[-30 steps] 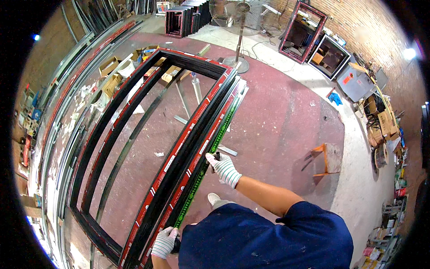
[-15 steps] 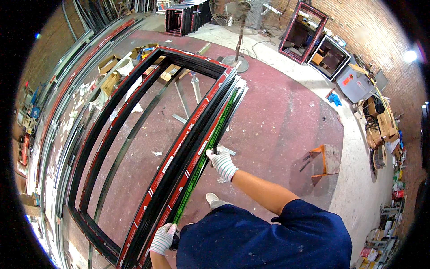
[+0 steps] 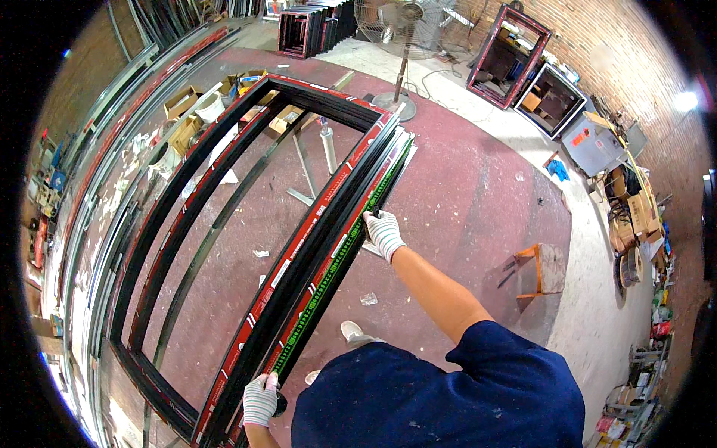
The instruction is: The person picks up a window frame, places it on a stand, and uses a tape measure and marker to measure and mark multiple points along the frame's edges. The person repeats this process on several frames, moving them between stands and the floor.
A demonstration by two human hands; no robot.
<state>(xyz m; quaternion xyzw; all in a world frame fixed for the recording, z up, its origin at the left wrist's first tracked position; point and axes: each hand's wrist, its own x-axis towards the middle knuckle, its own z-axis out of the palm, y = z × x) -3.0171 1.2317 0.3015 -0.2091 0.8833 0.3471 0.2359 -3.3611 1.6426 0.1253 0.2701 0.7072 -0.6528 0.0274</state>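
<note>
The green tape measure (image 3: 323, 285) is lying diagonally mid-picture along the black-and-red frame (image 3: 308, 233). The left hand (image 3: 260, 401) is pinching its lower end; I cannot tell whether the right hand (image 3: 385, 234) is grasping it. A slipping grip could be letting it skew.

My feed shows me a pedestal fan (image 3: 402, 69) well beyond the right hand (image 3: 385, 234). Off to that hand's right I can make out an orange-brown stool (image 3: 552, 267) and, farther out, a grey metal box (image 3: 593, 148). Far ahead of the left hand (image 3: 260, 402), I see a white bucket (image 3: 210, 111) beside an open cardboard box (image 3: 179, 104).
</note>
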